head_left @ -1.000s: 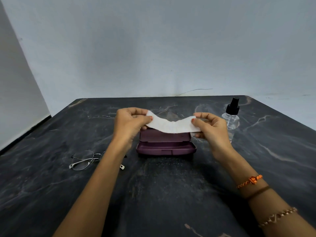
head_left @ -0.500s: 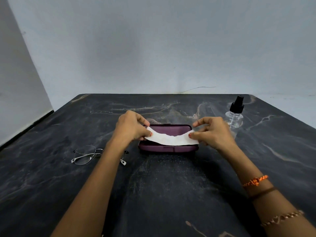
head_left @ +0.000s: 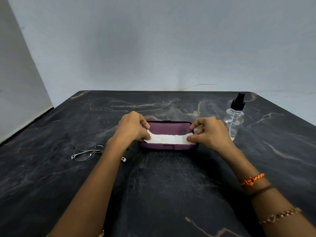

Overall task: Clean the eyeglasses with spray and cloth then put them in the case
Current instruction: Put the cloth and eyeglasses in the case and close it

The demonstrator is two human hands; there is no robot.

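Observation:
An open purple glasses case [head_left: 168, 128] lies at the middle of the dark marble table [head_left: 162, 185]. A folded white cloth [head_left: 166, 139] stretches across the case's front half. My left hand [head_left: 132, 128] pinches the cloth's left end and my right hand [head_left: 209, 132] pinches its right end. Wire-framed eyeglasses [head_left: 87, 151] lie unfolded on the table to the left, partly hidden by my left forearm. A clear spray bottle [head_left: 234, 118] with a black nozzle stands upright just right of my right hand.
A pale wall rises behind the table's far edge and another runs along the left side. The table's right edge slants away behind the bottle. A thin wire lies at the far edge.
Both hands have lowered the cloth from above the case down onto it. The glasses and bottle stay where they were.

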